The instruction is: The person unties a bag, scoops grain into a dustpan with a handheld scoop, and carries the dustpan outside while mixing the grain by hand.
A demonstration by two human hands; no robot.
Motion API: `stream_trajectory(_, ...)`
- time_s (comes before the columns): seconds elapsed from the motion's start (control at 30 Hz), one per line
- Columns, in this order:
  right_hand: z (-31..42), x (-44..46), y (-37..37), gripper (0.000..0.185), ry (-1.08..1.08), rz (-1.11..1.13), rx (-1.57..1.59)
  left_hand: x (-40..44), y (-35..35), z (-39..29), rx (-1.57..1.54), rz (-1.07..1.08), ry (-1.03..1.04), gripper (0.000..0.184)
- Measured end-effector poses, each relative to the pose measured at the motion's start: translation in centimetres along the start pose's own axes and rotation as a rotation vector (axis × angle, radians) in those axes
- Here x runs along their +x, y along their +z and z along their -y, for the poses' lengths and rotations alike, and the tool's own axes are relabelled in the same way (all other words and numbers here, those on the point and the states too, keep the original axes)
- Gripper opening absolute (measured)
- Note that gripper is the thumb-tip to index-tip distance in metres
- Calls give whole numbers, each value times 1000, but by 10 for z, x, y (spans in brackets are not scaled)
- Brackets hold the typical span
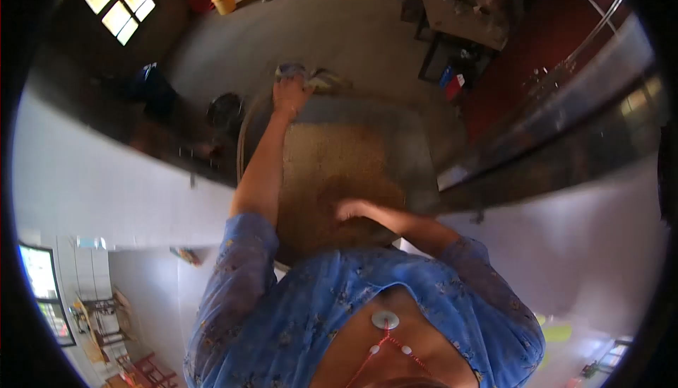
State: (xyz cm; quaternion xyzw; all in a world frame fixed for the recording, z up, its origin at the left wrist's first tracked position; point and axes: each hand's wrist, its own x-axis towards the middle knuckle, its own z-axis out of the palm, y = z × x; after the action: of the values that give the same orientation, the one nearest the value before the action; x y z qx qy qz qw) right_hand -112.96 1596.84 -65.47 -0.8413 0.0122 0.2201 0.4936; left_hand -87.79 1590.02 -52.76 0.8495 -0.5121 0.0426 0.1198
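My left hand (pixel 289 97) reaches out to the far edge of a low table-like piece (pixel 413 130) with a brown, worn-looking middle and a greyish border. Its fingers are bent over a crumpled cloth (pixel 290 70) in grey-purple and yellow. A strip of striped yellowish fabric (pixel 329 79) lies just right of that hand; I cannot tell whether it is part of the same cloth. Nearer my body, my right hand (pixel 349 210) is over the brown surface, smeared by motion, so its fingers and anything in them cannot be made out.
A dark round container (pixel 225 110) stands on the floor left of the far edge. Farther off are a yellow bucket (pixel 223 1) and, at the upper right, a wooden table (pixel 462 21) with objects on it. Below that lies a blue and red item (pixel 453 83).
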Motion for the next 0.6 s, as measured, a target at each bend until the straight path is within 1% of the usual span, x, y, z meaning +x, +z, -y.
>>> stream_trajectory(0.03, 4, 5, -28, 73, 81, 93, 121, 30, 6, 8, -2, -11, 18, 39)
stream_trajectory(0.07, 9, 12, -50, 76, 159, 185, 255, 54, 11, 15, 10, 67, -17, 39)
stream_trajectory(0.1, -3, 30, -62, 76, 160, 160, 262, 78, 13, 21, 26, 144, -49, 39)
stream_trajectory(0.13, -20, 50, -77, 77, 177, 189, 315, 106, 15, 25, 26, 139, -24, 39)
stream_trajectory(0.17, -24, 77, -65, 77, 199, 226, 371, 100, 20, 47, 19, 79, -53, 38)
stream_trajectory(0.2, -13, 76, -94, 77, 208, 210, 383, 121, 26, 51, 10, 25, -82, 37)
stream_trajectory(0.27, 8, 76, -145, 75, 201, 220, 484, 163, 33, 63, 14, 51, -70, 37)
stream_trajectory(0.33, -6, 98, -180, 74, 213, 190, 529, 203, 42, 77, 23, 65, -65, 36)
stream_trajectory(0.37, -13, 114, -194, 72, 220, 174, 563, 217, 49, 88, 40, 33, -88, 36)
stream_trajectory(0.4, -37, 135, -209, 72, 222, 170, 561, 236, 56, 97, 58, 2, -117, 36)
stream_trajectory(0.43, -76, 160, -227, 66, -265, 225, 674, 261, 65, 105, 58, 3, -122, 36)
stream_trajectory(0.5, -100, 178, -273, 60, -760, 296, 765, 301, 89, 126, 85, 31, -100, 36)
stream_trajectory(0.53, -117, 186, -300, 53, -754, 175, 754, 323, 104, 135, 92, 30, -119, 36)
stream_trajectory(0.6, -132, 209, -347, 46, -761, 75, 735, 357, 128, 155, 124, 30, -133, 34)
